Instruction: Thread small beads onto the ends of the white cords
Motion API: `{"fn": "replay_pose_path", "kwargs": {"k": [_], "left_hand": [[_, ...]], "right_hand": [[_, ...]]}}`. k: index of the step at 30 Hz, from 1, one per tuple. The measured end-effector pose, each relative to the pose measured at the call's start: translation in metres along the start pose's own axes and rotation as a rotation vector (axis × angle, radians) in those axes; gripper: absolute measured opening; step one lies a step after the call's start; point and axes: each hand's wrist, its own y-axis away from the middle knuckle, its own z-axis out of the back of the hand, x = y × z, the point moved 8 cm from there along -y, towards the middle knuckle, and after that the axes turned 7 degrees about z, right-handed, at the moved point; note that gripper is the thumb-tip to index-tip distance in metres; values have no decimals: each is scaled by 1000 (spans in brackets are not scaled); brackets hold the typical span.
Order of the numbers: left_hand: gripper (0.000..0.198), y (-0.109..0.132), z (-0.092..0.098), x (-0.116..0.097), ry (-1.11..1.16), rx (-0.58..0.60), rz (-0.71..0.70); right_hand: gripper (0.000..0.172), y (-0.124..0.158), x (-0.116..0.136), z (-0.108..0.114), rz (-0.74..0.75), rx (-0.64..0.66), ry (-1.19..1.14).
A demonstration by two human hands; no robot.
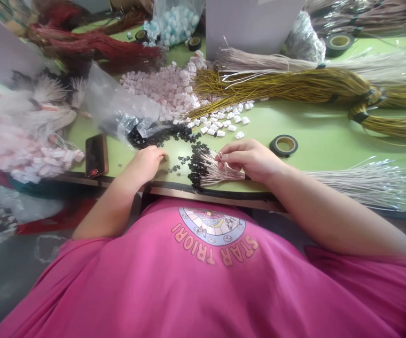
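Two hands at the counter edge: right hand pinches one white wire, bundle axis running three-to-nine o'clock; left hand, curled, touches black connectors at its three o'clock.

Green worktable, wooden edge.

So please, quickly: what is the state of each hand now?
Left hand: curled, fingertips at the small black plastic connectors on the green table; a hold cannot be told.
Right hand: closed, pinching thin pale wires.
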Motion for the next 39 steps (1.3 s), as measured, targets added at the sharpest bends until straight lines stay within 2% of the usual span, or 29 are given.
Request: {"fn": "replay_pose_path", "kwargs": {"k": [5,9,13,15,19,21,24,27,32,39], "left_hand": [[32,3,-2,2,23,23,-9],[26,1,-4,1,31,39,1],[24,-4,-4,1,47,16,23],[24,-4,2,-1,87,-16,28],[24,6,26,-18,369,-75,7],[23,11,29,-32,607,1,31],[20,16,18,-60,983,213,55],[15,13,4,-81,1197,319,35],[20,7,-7,-89,1227,323,12],[16,6,-10,-92,1173,233,11]], "right_hand": [[16,2,2,3,-21,-1,68],[19,3,0,-2,-55,87,156],[17,3,-1,-2,-58,90,198],[15,3,0,-3,-50,91,205],[13,5,10,-13,18,125,260],[15,6,13,-18,51,129,344],[16,7,17,-23,91,106,494],[15,7,16,-24,99,107,474],[15,8,11,-19,22,151,294],[15,9,10,-21,-11,192,293]]}}
